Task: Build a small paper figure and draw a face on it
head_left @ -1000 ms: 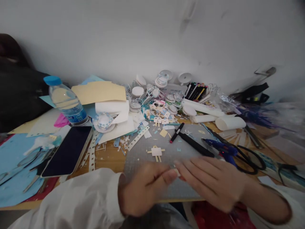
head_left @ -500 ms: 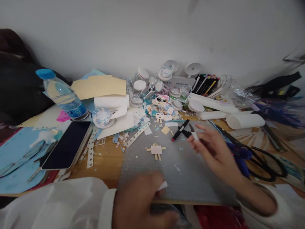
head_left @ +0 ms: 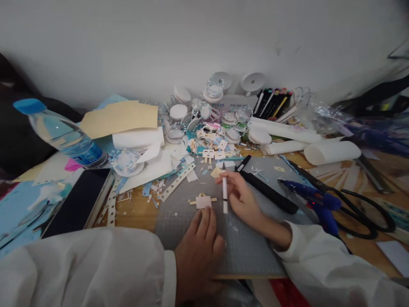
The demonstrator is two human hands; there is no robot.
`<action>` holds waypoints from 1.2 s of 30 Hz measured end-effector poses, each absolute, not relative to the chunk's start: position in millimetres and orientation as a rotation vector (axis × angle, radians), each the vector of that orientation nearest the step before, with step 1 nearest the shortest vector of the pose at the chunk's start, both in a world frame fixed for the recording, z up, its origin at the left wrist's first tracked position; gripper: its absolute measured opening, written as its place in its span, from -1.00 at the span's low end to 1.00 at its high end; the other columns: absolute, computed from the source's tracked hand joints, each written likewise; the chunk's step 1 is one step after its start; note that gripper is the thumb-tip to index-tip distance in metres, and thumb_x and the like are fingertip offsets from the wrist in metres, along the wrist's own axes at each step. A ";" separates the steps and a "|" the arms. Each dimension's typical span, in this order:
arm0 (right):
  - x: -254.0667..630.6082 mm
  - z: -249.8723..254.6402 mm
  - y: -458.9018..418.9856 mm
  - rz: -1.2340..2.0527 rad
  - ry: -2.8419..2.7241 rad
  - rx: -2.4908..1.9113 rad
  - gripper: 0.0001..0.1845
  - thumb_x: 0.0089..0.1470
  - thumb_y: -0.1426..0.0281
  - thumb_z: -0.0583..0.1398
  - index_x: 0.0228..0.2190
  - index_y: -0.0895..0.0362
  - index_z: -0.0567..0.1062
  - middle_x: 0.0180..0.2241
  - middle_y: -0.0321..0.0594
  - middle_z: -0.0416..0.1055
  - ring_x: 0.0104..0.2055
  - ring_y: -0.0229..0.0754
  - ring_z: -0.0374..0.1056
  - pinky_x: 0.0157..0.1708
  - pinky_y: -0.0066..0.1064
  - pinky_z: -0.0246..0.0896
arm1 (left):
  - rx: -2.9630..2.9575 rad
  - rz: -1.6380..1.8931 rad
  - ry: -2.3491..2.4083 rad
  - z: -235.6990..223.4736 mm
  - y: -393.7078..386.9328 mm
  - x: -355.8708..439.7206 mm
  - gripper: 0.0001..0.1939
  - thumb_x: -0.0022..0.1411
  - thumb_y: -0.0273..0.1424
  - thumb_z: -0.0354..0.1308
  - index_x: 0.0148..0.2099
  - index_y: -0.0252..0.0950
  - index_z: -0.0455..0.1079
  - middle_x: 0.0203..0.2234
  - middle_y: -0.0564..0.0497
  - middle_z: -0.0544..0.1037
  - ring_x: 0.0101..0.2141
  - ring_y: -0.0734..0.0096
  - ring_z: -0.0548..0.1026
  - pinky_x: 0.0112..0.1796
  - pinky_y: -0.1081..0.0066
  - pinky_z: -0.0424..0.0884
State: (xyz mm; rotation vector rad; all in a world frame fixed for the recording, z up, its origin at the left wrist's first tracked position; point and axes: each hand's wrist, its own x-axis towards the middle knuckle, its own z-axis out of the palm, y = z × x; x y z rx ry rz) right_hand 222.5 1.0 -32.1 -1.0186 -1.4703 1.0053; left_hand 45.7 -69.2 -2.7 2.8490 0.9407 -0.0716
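My left hand (head_left: 201, 251) lies on the grey cutting mat (head_left: 255, 251), fingers stretched out flat. Its fingertips touch the lower edge of a small paper figure (head_left: 203, 201), which has a pale pink rectangular body and yellowish strips for arms; they cover its legs. A slim white pen (head_left: 225, 192) with a dark tip is in my right hand (head_left: 241, 196), pinched between thumb and fingers just right of the figure. The pen stands nearly straight in view, tip pointing away from me. Close behind it lies a yellowish paper square (head_left: 216, 172).
A black marker (head_left: 243, 163) and a long black tool (head_left: 270, 192) lie right of my hand. Farther right are a blue glue gun (head_left: 315, 198) and large black scissors (head_left: 345, 204). Paper scraps and several small paper figures (head_left: 208, 154) pile up behind. A phone (head_left: 78, 202) and water bottle (head_left: 64, 136) stand left.
My left hand has moved forward onto the paper figure, its fingers now extended. My right hand has brought the pen left, close beside the figure. The view has shifted slightly.
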 end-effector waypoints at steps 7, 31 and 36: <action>205.9 -16.1 9.4 0.957 -1.297 -1.057 -0.75 0.06 0.35 0.23 -0.27 0.00 0.23 -0.41 -0.35 0.44 -0.32 -0.21 0.41 -0.19 -0.29 0.30 | 2.768 -0.187 0.989 0.8 -63.5 56.5 -0.19 -0.11 0.13 0.25 -0.03 -0.48 0.40 0.23 -0.59 0.04 0.23 -0.40 0.01 0.12 -0.25 0.03; 179.8 -21.7 -3.0 1.329 -0.994 -1.294 -0.61 -0.06 0.22 0.31 -0.60 0.06 0.20 -0.65 -0.44 0.22 -0.62 -0.36 0.11 -0.63 -0.52 0.10 | 2.902 0.062 1.688 -27.5 -79.0 109.6 -0.47 0.28 -0.06 0.00 0.10 -0.31 0.42 0.05 -0.20 0.46 0.09 -0.01 0.35 0.05 0.01 0.33; 181.0 -22.0 -3.1 1.271 -1.016 -1.311 -0.59 -0.06 0.24 0.31 -0.63 0.07 0.19 -0.67 -0.45 0.20 -0.63 -0.37 0.06 -0.63 -0.51 0.05 | 2.762 0.107 1.857 -32.7 -85.2 128.4 -0.55 0.22 -0.16 0.10 0.07 -0.29 0.46 0.02 -0.22 0.48 0.08 -0.09 0.38 0.06 -0.10 0.30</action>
